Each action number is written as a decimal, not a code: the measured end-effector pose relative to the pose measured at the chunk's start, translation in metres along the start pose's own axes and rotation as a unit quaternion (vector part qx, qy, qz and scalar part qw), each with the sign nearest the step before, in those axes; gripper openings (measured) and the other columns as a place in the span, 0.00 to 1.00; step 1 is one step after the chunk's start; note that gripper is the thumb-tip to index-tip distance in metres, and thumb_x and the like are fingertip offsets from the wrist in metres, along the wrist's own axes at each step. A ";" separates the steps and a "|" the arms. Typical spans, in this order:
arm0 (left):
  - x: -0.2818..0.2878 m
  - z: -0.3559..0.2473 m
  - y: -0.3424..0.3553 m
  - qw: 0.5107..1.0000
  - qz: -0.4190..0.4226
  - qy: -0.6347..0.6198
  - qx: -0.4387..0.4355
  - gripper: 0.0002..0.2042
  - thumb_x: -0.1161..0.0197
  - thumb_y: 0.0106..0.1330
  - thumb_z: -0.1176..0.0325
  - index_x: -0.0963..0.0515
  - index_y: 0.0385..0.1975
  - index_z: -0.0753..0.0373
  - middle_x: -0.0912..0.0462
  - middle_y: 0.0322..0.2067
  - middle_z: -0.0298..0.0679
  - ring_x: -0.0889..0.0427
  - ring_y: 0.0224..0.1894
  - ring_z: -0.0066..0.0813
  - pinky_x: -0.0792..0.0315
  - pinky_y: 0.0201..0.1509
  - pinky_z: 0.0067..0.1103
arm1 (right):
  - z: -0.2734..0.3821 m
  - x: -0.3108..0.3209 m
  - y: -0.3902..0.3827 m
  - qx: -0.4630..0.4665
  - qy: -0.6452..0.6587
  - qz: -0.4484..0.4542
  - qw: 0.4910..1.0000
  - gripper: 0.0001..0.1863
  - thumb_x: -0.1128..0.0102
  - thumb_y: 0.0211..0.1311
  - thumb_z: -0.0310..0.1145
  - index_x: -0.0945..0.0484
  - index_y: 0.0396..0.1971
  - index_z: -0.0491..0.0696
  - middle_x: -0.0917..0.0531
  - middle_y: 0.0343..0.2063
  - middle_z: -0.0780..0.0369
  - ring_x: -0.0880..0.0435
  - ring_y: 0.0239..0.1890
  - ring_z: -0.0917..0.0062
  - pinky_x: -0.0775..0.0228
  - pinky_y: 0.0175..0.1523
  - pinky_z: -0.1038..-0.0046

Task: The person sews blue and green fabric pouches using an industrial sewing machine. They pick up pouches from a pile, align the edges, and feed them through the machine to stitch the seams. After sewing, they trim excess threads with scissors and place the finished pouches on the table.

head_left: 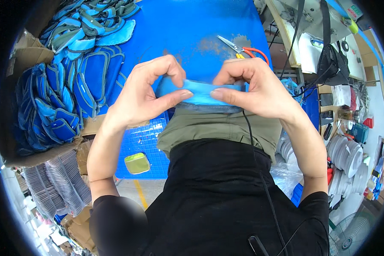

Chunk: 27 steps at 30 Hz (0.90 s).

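Observation:
Both my hands hold a light blue fabric piece with a dark grey edge [202,94] in front of my lap, at the near edge of a blue table. My left hand [151,83] pinches its left part between thumb and curled fingers. On the right side, my right hand [247,83] grips it the same way, thumb on the near face. The fabric looks slightly blurred, and the fingertips behind it are partly hidden. Beyond my right hand, scissors with red and yellow handles [234,45] lie on the blue tabletop [170,32].
A cardboard box [25,158] at the left holds several blue pieces with grey edging [64,106]. More such pieces [87,25] are heaped at the far left. Below the table sits a blue crate [157,149] with a yellow-green pouch [137,163]. A black cable [250,136] hangs over my lap.

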<state>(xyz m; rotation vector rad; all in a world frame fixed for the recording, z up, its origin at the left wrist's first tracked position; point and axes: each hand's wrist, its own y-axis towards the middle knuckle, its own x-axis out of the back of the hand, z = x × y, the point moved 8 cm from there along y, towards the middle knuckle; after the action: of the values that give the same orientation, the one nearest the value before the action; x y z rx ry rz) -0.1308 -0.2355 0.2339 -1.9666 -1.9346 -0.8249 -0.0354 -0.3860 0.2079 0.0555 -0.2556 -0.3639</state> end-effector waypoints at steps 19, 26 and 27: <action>0.020 0.024 -0.023 0.987 -0.081 -0.086 0.109 0.05 0.29 0.64 0.78 0.20 0.36 0.65 0.20 0.33 0.33 0.24 0.35 0.18 0.31 0.40 0.17 | -0.005 -0.007 0.018 -0.109 0.062 0.063 0.990 0.08 0.29 0.63 0.30 0.16 0.33 0.40 0.14 0.27 0.65 0.21 0.30 0.88 0.31 0.35 0.80; 0.033 0.023 0.000 0.985 -0.131 0.084 -0.071 0.06 0.25 0.58 0.73 0.16 0.32 0.59 0.17 0.30 0.35 0.19 0.36 0.34 0.30 0.43 0.29 | -0.017 0.004 0.034 -0.090 -0.042 0.010 0.995 0.06 0.28 0.58 0.24 0.18 0.28 0.41 0.18 0.26 0.63 0.22 0.30 0.83 0.33 0.35 0.76; 0.031 0.026 0.001 0.984 -0.128 0.102 -0.070 0.06 0.25 0.59 0.72 0.16 0.33 0.57 0.16 0.31 0.34 0.19 0.37 0.35 0.30 0.44 0.29 | -0.022 0.006 0.035 -0.089 -0.054 -0.010 0.995 0.06 0.27 0.56 0.23 0.18 0.26 0.40 0.19 0.25 0.63 0.22 0.29 0.81 0.33 0.35 0.75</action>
<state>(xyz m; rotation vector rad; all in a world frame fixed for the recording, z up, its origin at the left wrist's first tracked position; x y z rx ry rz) -0.1263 -0.1950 0.2304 -1.6470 -2.0790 -1.2098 -0.0125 -0.3548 0.1917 -0.1368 -0.3297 -0.4083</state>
